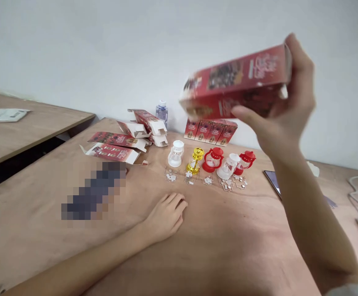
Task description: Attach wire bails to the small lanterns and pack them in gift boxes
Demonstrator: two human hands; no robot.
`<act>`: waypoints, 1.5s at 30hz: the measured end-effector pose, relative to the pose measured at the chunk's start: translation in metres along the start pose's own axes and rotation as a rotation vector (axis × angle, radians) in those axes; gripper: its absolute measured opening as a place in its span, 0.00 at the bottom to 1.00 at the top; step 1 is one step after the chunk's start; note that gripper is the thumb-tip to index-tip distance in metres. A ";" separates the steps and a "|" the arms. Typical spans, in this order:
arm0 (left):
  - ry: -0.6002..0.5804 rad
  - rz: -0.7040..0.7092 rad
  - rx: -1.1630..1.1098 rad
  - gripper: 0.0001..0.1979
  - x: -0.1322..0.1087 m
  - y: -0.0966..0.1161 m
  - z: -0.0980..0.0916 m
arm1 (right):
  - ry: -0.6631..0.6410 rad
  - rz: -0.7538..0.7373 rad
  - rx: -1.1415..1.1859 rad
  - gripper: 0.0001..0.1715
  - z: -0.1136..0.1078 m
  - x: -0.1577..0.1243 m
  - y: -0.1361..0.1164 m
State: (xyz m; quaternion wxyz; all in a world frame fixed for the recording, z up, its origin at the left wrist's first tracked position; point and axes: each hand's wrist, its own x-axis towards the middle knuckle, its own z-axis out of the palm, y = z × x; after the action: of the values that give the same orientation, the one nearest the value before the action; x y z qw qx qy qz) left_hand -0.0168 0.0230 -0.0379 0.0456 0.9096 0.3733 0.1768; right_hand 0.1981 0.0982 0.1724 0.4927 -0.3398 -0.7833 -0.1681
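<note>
My right hand [292, 102] holds a red printed cardboard box [240, 86] up in the air, its thumb along the lower side and its fingers round the right end. The box is tilted, with its left end lower. My left hand [166, 216] rests palm down on the wooden table [215, 246], fingers slightly bent, nothing in it. Beyond it stand several small lanterns: a white lantern [176, 153], a gold lantern [195, 160], a red lantern [212, 160], and another white and red one. Small wire-framed pieces [208, 180] lie before them.
Several red boxes [211, 132] stand in a row by the wall. At left are opened boxes [148, 123], flattened cartons [114, 152] and a clear bottle [162, 113]. A pixelated dark object [95, 193] lies nearer. On the right are a phone [273, 183] and a white cable [356, 191].
</note>
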 end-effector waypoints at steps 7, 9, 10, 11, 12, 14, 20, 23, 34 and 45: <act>-0.091 0.074 0.025 0.10 0.004 0.004 0.002 | -0.433 0.075 -0.230 0.41 0.133 0.063 0.069; -0.093 0.080 0.022 0.09 0.004 0.004 0.003 | -0.521 0.110 -0.221 0.44 0.163 0.064 0.085; -0.092 0.082 0.019 0.09 0.004 0.004 0.003 | -0.556 0.132 -0.225 0.45 0.175 0.063 0.091; -0.090 0.084 0.016 0.09 0.004 0.004 0.003 | -0.596 0.149 -0.235 0.45 0.186 0.063 0.096; -0.090 0.086 0.014 0.09 0.004 0.004 0.003 | -0.638 0.166 -0.251 0.46 0.195 0.062 0.100; -0.091 0.088 0.013 0.09 0.004 0.004 0.004 | -0.720 0.196 -0.304 0.48 0.212 0.063 0.106; -0.055 0.108 0.023 0.11 0.003 0.004 0.007 | -0.890 0.240 -0.535 0.42 0.248 0.060 0.115; -0.060 0.112 0.020 0.12 0.003 0.004 0.006 | -0.900 0.252 -0.557 0.38 0.256 0.049 0.119; -0.114 0.093 -0.001 0.11 0.006 0.004 0.003 | -0.712 0.126 -0.426 0.30 0.187 0.015 0.061; -0.169 0.069 -0.002 0.12 0.006 0.003 0.000 | 0.011 0.285 -0.511 0.16 0.012 -0.109 0.073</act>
State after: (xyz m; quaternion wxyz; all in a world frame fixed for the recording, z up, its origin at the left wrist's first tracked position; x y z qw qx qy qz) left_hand -0.0104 0.0250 -0.0355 0.0716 0.9335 0.3364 0.1012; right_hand 0.2720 0.1174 0.0653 0.4140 -0.5586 -0.6573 -0.2906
